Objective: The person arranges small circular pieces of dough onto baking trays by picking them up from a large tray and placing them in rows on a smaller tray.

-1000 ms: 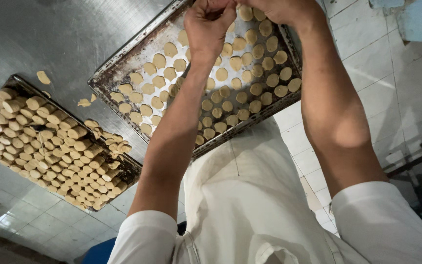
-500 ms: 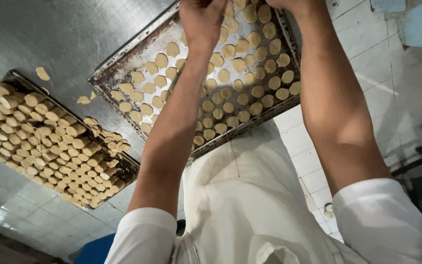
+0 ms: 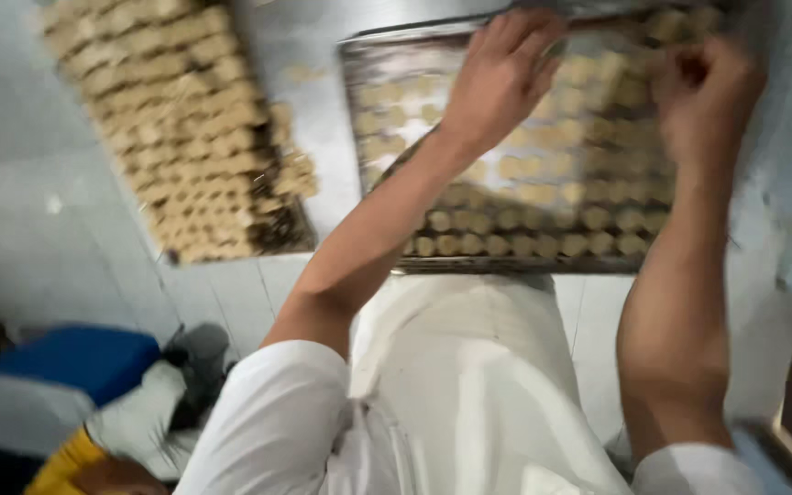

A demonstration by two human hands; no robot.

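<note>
A dark metal baking tray [image 3: 502, 266] holds rows of small round pale dough pieces [image 3: 524, 220] on a steel table. My left hand [image 3: 499, 75] lies over the tray's far left part with its fingers apart, touching the pieces. My right hand [image 3: 708, 99] hovers over the tray's far right part with its fingers curled in. Motion blur hides whether it holds a piece. My white garment [image 3: 478, 394] fills the lower middle of the view.
A second tray [image 3: 231, 249] to the left is piled with stacked dough pieces [image 3: 171, 119]. A few loose pieces [image 3: 302, 73] lie between the trays. White floor tiles [image 3: 66, 229] show below, with a blue object [image 3: 75, 359] and something yellow [image 3: 64, 463] at the lower left.
The view has swung, so both trays now sit squarer and closer. My left hand went from a pinch to spread fingers on the tray. My right hand has come fully into view.
</note>
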